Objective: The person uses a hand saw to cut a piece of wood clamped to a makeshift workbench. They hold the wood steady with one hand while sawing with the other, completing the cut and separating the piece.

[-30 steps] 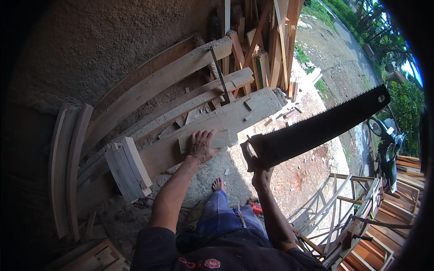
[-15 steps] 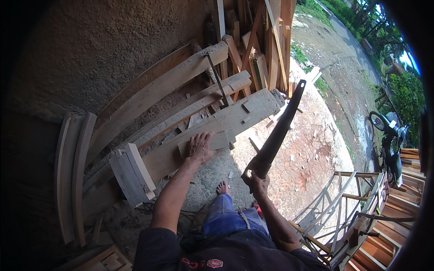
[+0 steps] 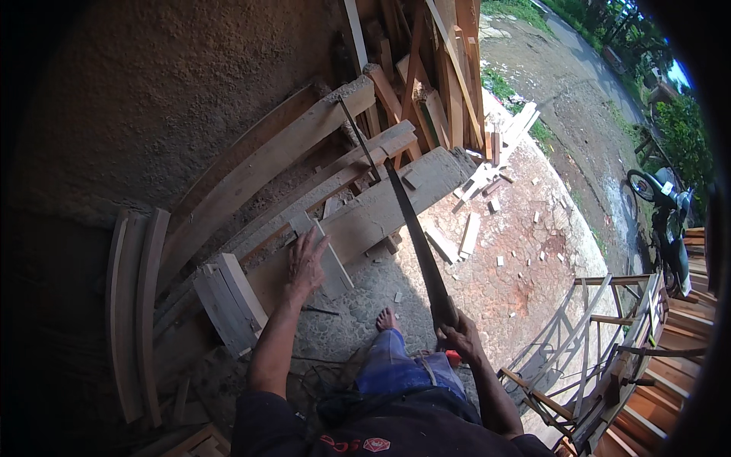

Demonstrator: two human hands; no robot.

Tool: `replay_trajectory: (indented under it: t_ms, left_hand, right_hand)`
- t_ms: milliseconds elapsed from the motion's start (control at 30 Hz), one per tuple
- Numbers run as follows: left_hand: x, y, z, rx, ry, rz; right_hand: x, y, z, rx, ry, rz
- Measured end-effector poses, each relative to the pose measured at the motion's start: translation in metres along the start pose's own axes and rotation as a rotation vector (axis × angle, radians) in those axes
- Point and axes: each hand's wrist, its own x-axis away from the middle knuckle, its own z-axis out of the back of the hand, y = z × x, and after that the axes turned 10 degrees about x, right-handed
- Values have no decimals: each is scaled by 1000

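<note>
Spanning the long plank [image 3: 373, 218], our short board [image 3: 333, 273] juts past its near edge; we cannot tell whether it lies flat or tilted. Taking that board as the clock's centre, our left hand [image 3: 307, 263] is at nine, fingers spread along its edge — whether they pinch it, we cannot tell. At four o'clock our right hand [image 3: 461, 340] is wrapped around the grip of the saw [image 3: 426, 259], whose blade points toward twelve, apart from the board.

As far as we can judge, some sawing is done: short pieces [image 3: 228, 298] sit stacked at eight o'clock, and offcuts [image 3: 470, 234] lie on the ground between two and three. The short board seems left to cut; we see no cut in it. Farther out, timber [image 3: 461, 91] leans at one o'clock and a motorcycle [image 3: 670, 221] stands near three.
</note>
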Motion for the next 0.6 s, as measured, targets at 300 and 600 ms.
replay_trajectory:
  t_ms: [300, 600]
  left_hand:
    - [-13, -15, 16, -225, -220, -256]
    - [-42, 18, -14, 183, 162, 125]
  right_hand:
    - [-4, 3, 16, -131, 131, -55]
    - [30, -78, 13, -251, 285, 530]
